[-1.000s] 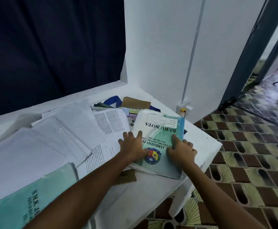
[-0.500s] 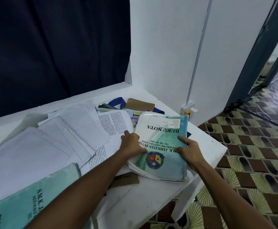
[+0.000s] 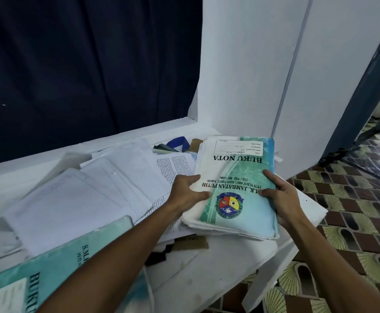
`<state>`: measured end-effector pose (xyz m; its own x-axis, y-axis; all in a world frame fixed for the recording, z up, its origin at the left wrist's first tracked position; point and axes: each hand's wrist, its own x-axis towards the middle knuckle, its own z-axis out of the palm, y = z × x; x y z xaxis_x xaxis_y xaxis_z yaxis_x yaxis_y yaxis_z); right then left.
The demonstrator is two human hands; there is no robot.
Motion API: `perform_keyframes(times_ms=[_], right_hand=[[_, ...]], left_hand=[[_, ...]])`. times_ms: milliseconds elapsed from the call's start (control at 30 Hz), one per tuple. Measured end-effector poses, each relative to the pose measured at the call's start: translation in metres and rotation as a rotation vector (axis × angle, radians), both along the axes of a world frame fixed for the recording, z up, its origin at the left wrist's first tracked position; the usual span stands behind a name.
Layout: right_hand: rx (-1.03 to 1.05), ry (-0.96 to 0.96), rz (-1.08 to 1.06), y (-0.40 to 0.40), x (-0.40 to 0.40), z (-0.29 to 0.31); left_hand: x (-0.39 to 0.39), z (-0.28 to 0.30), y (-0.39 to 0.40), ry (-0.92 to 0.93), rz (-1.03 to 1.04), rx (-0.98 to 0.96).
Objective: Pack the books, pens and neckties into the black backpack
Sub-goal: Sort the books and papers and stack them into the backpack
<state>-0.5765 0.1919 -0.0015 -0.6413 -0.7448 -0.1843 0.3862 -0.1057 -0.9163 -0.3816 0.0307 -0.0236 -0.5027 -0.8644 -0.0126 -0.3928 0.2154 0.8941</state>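
A person's left hand [image 3: 187,192] and right hand [image 3: 280,194] clasp a stack of teal-and-white notebooks [image 3: 236,188] by its two long edges, thumbs curled over the top cover, the remaining fingers hidden beneath; the stack is held just above the white ledge [image 3: 218,267], its far end tipped up; its long axis runs away from the person, and the "BUKU NOTA" title reads upside down, with the name label at the far end and a round crest at the near end; left of the stack, loose lined sheets [image 3: 83,195] and a printed page [image 3: 173,166] overlap in a spread; beyond the stack's far left corner lie a blue strap [image 3: 181,142] and brown card [image 3: 195,143]; nearer the person and left of the stack, a second teal notebook [image 3: 55,267] lies under the left forearm; a dark curtain [image 3: 83,64] hangs behind the ledge; patterned floor tiles [image 3: 353,211] lie to the stack's right.
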Motion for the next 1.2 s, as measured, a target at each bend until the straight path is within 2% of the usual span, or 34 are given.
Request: perform_keyframes(times_ms=[167,333,500,667,767,833,933,967,1033,1133,1200], right_hand=[[-0.131,-0.052,0.078,-0.025,0.032,0.027],[-0.168,-0.065,0.245,-0.067,0.089,0.048],[-0.129,-0.074,0.488,-0.108,0.169,0.045],[-0.02,-0.074,0.731,-0.127,0.246,0.022],[0.05,-0.023,0.867,-0.131,0.274,0.004],[0.092,0.035,0.943,-0.132,0.283,-0.002],[0.139,0.186,1.082,-0.135,0.291,0.0],[0.149,0.242,1.133,-0.136,0.29,0.002],[0.164,0.381,1.25,-0.142,0.291,0.007],[0.129,0.773,1.416,-0.15,0.295,0.02],[0.113,1.082,1.492,-0.151,0.304,0.031]], left_hand=[[0.049,0.035,-0.003,0.11,0.085,-0.098],[0.129,0.065,-0.003,0.098,0.273,-0.236],[0.232,0.083,0.018,-0.079,0.458,-0.324],[0.325,0.07,0.064,-0.29,0.564,-0.316],[0.365,0.048,0.093,-0.374,0.56,-0.246],[0.381,0.034,0.108,-0.438,0.459,-0.169],[0.397,0.016,0.118,-0.674,0.307,-0.215],[0.4,0.013,0.116,-0.732,0.3,-0.296],[0.406,0.009,0.108,-0.735,0.302,-0.542],[0.407,0.006,0.087,-0.659,0.232,-0.883],[0.404,0.004,0.076,-0.711,0.139,-0.934]])
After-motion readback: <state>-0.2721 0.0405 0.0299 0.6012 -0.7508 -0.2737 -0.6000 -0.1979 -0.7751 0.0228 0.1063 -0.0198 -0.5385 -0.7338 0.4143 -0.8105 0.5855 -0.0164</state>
